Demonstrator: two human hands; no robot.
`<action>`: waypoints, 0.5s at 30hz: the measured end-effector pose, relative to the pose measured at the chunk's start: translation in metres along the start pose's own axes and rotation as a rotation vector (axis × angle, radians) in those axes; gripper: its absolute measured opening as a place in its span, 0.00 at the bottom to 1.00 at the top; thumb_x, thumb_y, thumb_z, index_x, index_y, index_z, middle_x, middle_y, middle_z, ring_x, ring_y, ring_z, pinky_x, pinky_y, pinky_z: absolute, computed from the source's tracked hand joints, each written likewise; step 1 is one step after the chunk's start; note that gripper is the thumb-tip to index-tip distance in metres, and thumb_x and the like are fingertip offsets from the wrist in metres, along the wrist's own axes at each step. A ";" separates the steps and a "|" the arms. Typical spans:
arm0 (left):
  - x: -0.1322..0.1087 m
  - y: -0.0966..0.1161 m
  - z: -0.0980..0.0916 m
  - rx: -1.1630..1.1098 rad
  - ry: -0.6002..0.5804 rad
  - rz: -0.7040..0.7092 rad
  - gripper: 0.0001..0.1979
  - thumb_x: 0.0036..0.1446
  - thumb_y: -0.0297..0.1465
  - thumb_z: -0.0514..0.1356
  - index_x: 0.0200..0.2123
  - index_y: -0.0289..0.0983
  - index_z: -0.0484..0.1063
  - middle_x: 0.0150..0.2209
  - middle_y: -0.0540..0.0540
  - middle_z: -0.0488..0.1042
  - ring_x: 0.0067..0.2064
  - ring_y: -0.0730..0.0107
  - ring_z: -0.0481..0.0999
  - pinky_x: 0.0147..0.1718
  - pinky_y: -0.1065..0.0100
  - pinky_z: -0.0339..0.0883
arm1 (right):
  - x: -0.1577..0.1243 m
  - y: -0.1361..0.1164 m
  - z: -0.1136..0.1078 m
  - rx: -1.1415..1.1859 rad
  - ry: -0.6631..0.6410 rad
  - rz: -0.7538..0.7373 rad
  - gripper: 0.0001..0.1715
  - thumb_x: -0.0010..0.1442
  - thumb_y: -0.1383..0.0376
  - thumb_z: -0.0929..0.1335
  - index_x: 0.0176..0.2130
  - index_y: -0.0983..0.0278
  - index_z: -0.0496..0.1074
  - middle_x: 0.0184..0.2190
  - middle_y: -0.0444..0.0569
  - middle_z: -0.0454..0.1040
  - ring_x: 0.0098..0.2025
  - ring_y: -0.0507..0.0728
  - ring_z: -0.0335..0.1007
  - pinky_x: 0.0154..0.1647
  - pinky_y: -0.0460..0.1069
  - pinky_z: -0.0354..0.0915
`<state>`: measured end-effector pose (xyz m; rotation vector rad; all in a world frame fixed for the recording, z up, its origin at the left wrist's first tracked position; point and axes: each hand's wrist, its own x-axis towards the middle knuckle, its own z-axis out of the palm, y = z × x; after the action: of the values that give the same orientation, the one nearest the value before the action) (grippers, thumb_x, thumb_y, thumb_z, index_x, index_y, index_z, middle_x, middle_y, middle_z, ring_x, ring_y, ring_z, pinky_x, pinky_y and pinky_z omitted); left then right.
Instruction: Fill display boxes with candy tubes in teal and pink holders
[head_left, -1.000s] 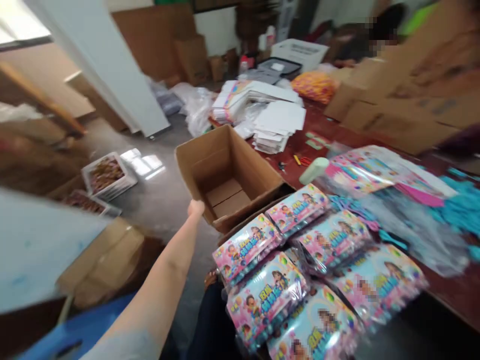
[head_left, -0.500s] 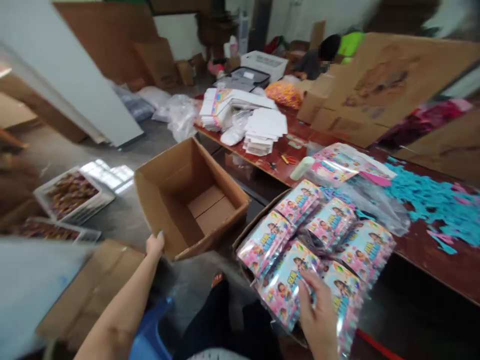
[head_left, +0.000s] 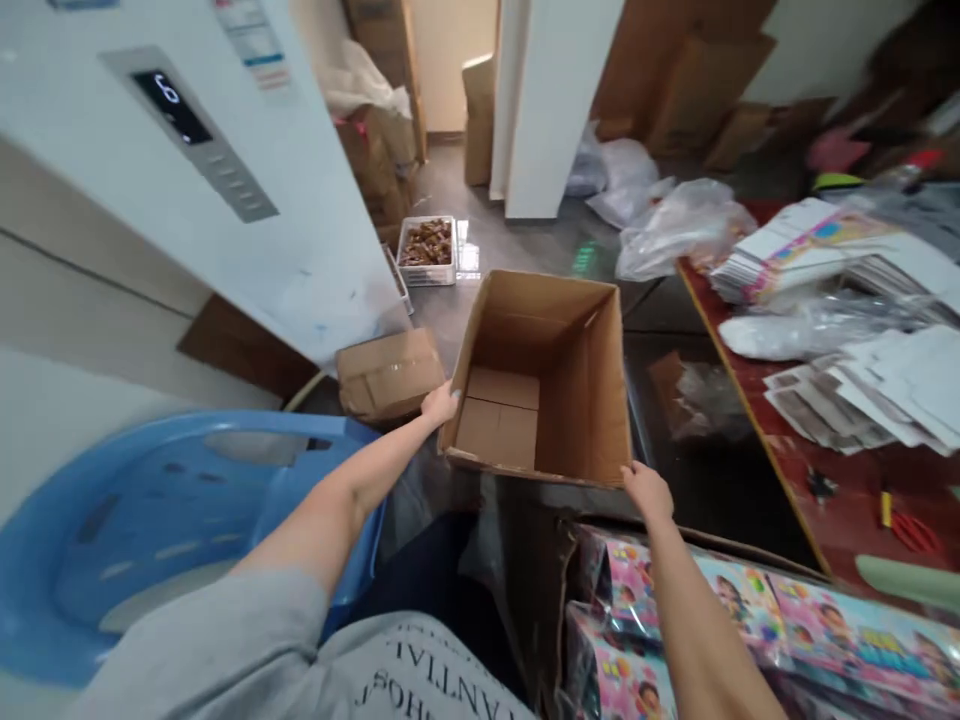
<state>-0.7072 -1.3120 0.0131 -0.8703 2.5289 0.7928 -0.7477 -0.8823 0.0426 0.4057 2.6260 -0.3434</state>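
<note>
An open, empty cardboard box (head_left: 574, 400) is held out in front of me, its inside and bottom flaps showing. My left hand (head_left: 441, 405) is closed on its near left edge. At the near right corner my right hand (head_left: 646, 490) grips the rim, fingers partly hidden by the cardboard. Below my right forearm stands another carton (head_left: 551, 610), filled with shiny packs (head_left: 750, 600) printed in pink and blue with cartoon children.
A blue plastic chair (head_left: 300, 440) stands at my left, with a white fridge (head_left: 330, 250) behind it. A closed carton (head_left: 390, 375) and a white crate (head_left: 427, 272) sit on the floor. On the red table (head_left: 802, 500) lie white card sheets (head_left: 870, 390) and red-handled scissors (head_left: 911, 530).
The view has swung left. My right hand has left the printed packs and taken the empty box's near right corner. My left hand still holds the box's edge.
</note>
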 end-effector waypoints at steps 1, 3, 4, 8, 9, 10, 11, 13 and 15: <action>-0.007 0.002 -0.010 -0.002 0.007 0.014 0.20 0.72 0.40 0.62 0.62 0.38 0.73 0.59 0.39 0.76 0.57 0.56 0.79 0.57 0.49 0.76 | -0.008 0.001 -0.002 -0.032 0.010 -0.003 0.20 0.67 0.62 0.64 0.47 0.66 0.83 0.43 0.64 0.83 0.46 0.68 0.80 0.43 0.55 0.67; -0.022 0.009 -0.038 0.003 0.020 0.051 0.21 0.72 0.40 0.62 0.62 0.38 0.73 0.59 0.39 0.76 0.58 0.56 0.79 0.59 0.47 0.75 | -0.028 0.004 -0.011 -0.066 0.054 -0.021 0.23 0.70 0.61 0.61 0.49 0.64 0.83 0.44 0.64 0.83 0.45 0.68 0.79 0.41 0.54 0.65; -0.030 0.013 -0.055 0.010 0.027 0.073 0.20 0.72 0.39 0.62 0.62 0.37 0.73 0.59 0.38 0.77 0.58 0.55 0.79 0.60 0.47 0.74 | -0.040 0.006 -0.019 -0.067 0.078 -0.040 0.25 0.70 0.59 0.60 0.50 0.64 0.82 0.45 0.64 0.82 0.45 0.68 0.78 0.41 0.54 0.64; -0.067 0.041 -0.142 0.048 0.074 0.169 0.16 0.71 0.31 0.60 0.59 0.35 0.78 0.57 0.36 0.80 0.63 0.53 0.78 0.63 0.58 0.69 | -0.086 0.011 -0.069 -0.006 0.163 -0.142 0.28 0.71 0.54 0.60 0.54 0.64 0.80 0.46 0.63 0.82 0.44 0.67 0.76 0.41 0.55 0.63; -0.079 0.049 -0.164 0.055 0.092 0.191 0.16 0.71 0.30 0.61 0.58 0.34 0.79 0.57 0.36 0.81 0.63 0.54 0.78 0.63 0.60 0.69 | -0.098 0.012 -0.085 0.015 0.185 -0.164 0.28 0.70 0.52 0.60 0.55 0.63 0.80 0.47 0.62 0.82 0.45 0.66 0.76 0.41 0.55 0.64; -0.091 0.056 -0.185 0.060 0.107 0.214 0.16 0.71 0.30 0.61 0.58 0.32 0.79 0.56 0.36 0.81 0.62 0.55 0.79 0.62 0.61 0.69 | -0.111 0.012 -0.101 0.045 0.218 -0.185 0.29 0.70 0.51 0.61 0.56 0.62 0.79 0.48 0.62 0.82 0.45 0.66 0.76 0.42 0.55 0.64; -0.103 0.062 -0.205 0.064 0.124 0.230 0.16 0.71 0.30 0.61 0.58 0.30 0.79 0.54 0.37 0.82 0.60 0.56 0.80 0.60 0.61 0.70 | -0.123 0.014 -0.117 0.089 0.265 -0.205 0.29 0.68 0.50 0.62 0.58 0.62 0.78 0.50 0.62 0.82 0.46 0.66 0.76 0.43 0.56 0.65; -0.130 0.071 -0.242 0.061 0.153 0.270 0.17 0.71 0.30 0.60 0.56 0.25 0.80 0.48 0.40 0.84 0.52 0.63 0.84 0.55 0.63 0.72 | -0.148 0.018 -0.145 0.198 0.382 -0.229 0.30 0.64 0.49 0.66 0.58 0.61 0.78 0.51 0.61 0.82 0.47 0.66 0.77 0.44 0.57 0.66; -0.157 0.072 -0.274 0.054 0.223 0.325 0.17 0.70 0.32 0.61 0.51 0.22 0.81 0.42 0.43 0.84 0.44 0.71 0.85 0.50 0.66 0.73 | -0.174 0.026 -0.167 0.267 0.509 -0.275 0.28 0.60 0.50 0.69 0.54 0.60 0.80 0.46 0.60 0.83 0.43 0.66 0.78 0.41 0.57 0.67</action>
<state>-0.6744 -1.3600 0.3316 -0.5627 2.9230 0.7510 -0.6579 -0.8463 0.2654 0.2360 3.1533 -0.7756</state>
